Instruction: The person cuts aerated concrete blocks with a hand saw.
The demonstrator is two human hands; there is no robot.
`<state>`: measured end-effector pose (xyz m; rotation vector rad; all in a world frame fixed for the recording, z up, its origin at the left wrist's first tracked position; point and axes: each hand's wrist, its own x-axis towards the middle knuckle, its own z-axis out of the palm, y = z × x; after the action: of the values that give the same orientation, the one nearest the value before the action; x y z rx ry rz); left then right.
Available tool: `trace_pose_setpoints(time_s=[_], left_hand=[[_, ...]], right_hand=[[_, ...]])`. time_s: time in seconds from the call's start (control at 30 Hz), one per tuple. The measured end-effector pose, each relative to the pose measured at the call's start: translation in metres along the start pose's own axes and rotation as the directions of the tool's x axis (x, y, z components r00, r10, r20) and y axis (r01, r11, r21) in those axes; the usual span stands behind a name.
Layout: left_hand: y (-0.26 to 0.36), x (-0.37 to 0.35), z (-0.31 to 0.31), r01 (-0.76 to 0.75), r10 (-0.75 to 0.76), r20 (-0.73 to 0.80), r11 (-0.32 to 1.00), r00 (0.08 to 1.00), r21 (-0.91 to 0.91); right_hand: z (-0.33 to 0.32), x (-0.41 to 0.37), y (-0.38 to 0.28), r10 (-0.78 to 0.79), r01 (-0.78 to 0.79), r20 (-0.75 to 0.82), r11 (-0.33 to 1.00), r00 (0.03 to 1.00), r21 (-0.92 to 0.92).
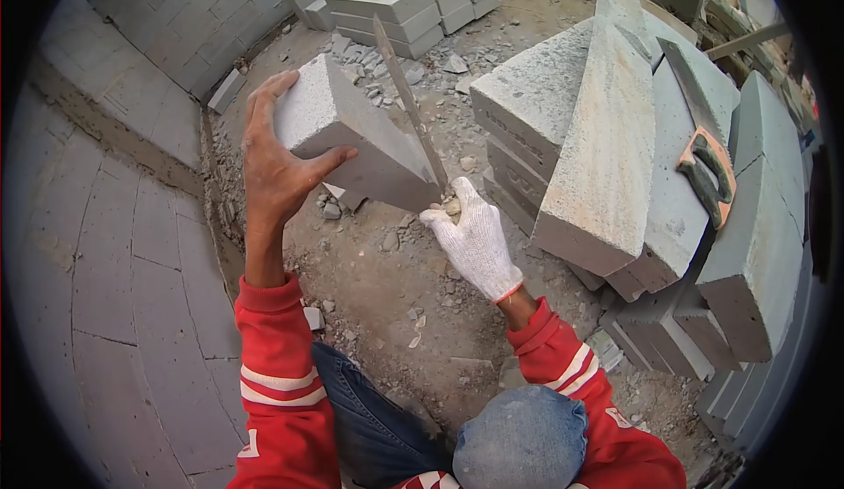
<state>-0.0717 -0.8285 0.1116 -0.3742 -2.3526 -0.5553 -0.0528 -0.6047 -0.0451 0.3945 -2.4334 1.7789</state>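
Observation:
My bare left hand [280, 150] grips the upper left end of a grey concrete block [360, 137], its thumb across the front face and its fingers over the far side. The block is tilted, its right end lower. My right hand [475, 234], in a white knitted glove, is closed on the near end of a long, thin metal blade [406, 93]. That blade points up and away, beside the right end of the block. Whatever handle it has is mostly hidden by the glove.
Stacked blocks [563, 137] stand close on the right, with a handsaw [703, 164] with an orange and black handle on top. More blocks [387, 5] are piled at the back. A block wall [132, 295] runs along the left. Rubble [352, 58] litters the ground.

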Motion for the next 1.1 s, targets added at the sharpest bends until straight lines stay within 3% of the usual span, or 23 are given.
trace_pose_setpoints(time_s=[0.07, 0.2, 0.27, 0.3, 0.33, 0.4, 0.47, 0.57, 0.67, 0.7, 0.8, 0.83, 0.87, 0.93, 1.0, 1.1], left_hand=[[-0.002, 0.0, 0.0, -0.003, 0.003, 0.013, 1.0, 1.0, 0.03], [-0.002, 0.001, 0.001, -0.019, 0.018, 0.008, 0.996, 1.0, 0.084], [0.003, -0.001, 0.003, -0.007, 0.007, 0.006, 0.997, 1.0, 0.075], [0.006, -0.001, 0.003, -0.003, 0.002, 0.009, 0.998, 1.0, 0.069], [0.005, -0.001, 0.002, -0.018, 0.017, 0.015, 0.997, 1.0, 0.072], [-0.002, -0.001, 0.002, -0.064, 0.064, 0.011, 0.997, 0.998, 0.031], [0.003, -0.003, 0.001, -0.014, 0.013, 0.026, 1.0, 1.0, 0.008], [0.007, 0.0, 0.004, 0.021, -0.021, 0.03, 1.0, 0.999, 0.01], [0.004, 0.004, 0.004, -0.006, 0.006, 0.009, 0.998, 1.0, 0.059], [0.005, 0.004, 0.006, -0.029, 0.029, 0.01, 0.997, 1.0, 0.076], [0.006, 0.003, 0.002, 0.032, -0.032, 0.012, 0.999, 0.999, -0.017], [0.004, 0.006, 0.003, 0.011, -0.011, -0.001, 1.0, 1.0, -0.014], [0.001, 0.005, 0.003, 0.011, -0.011, 0.011, 1.0, 1.0, -0.019], [0.0, 0.003, 0.001, 0.025, -0.024, 0.025, 1.0, 0.999, -0.018], [0.004, 0.001, 0.002, -0.006, 0.006, 0.009, 0.997, 1.0, 0.074], [0.005, 0.0, 0.003, 0.027, -0.027, 0.005, 0.996, 1.0, 0.08]], right_hand=[[-0.012, -0.005, -0.04, -0.107, 0.121, -0.088, 0.976, 0.99, 0.179], [-0.01, -0.004, -0.063, -0.161, 0.195, -0.169, 0.958, 0.972, 0.212], [0.011, 0.001, -0.028, -0.098, 0.094, 0.029, 0.991, 0.995, 0.098], [0.021, 0.005, 0.005, -0.115, 0.116, 0.025, 0.993, 0.993, -0.033], [0.013, 0.002, 0.009, -0.116, 0.116, 0.011, 0.993, 0.993, -0.025], [-0.001, 0.001, 0.013, 0.032, -0.032, 0.085, 0.999, 0.996, 0.008], [-0.004, -0.009, 0.0, -0.037, 0.036, 0.025, 0.999, 0.999, 0.03], [-0.009, -0.012, -0.048, -0.168, 0.234, -0.244, 0.932, 0.955, 0.277], [0.001, -0.011, -0.045, -0.149, 0.204, -0.237, 0.952, 0.96, 0.227], [0.005, -0.011, -0.033, -0.047, 0.055, -0.052, 0.984, 0.998, 0.167], [0.016, 0.001, 0.028, -0.071, 0.071, 0.022, 0.997, 0.997, 0.037], [0.003, -0.001, 0.021, 0.032, -0.027, 0.104, 0.999, 0.994, -0.047], [0.0, -0.005, 0.011, 0.022, -0.018, 0.101, 0.999, 0.995, -0.042], [-0.004, -0.015, -0.01, -0.078, 0.075, 0.012, 0.98, 0.997, 0.187], [-0.017, -0.015, -0.047, -0.088, 0.083, 0.012, 0.971, 0.996, 0.225], [-0.02, -0.006, -0.072, -0.223, 0.275, -0.206, 0.921, 0.953, 0.276]])
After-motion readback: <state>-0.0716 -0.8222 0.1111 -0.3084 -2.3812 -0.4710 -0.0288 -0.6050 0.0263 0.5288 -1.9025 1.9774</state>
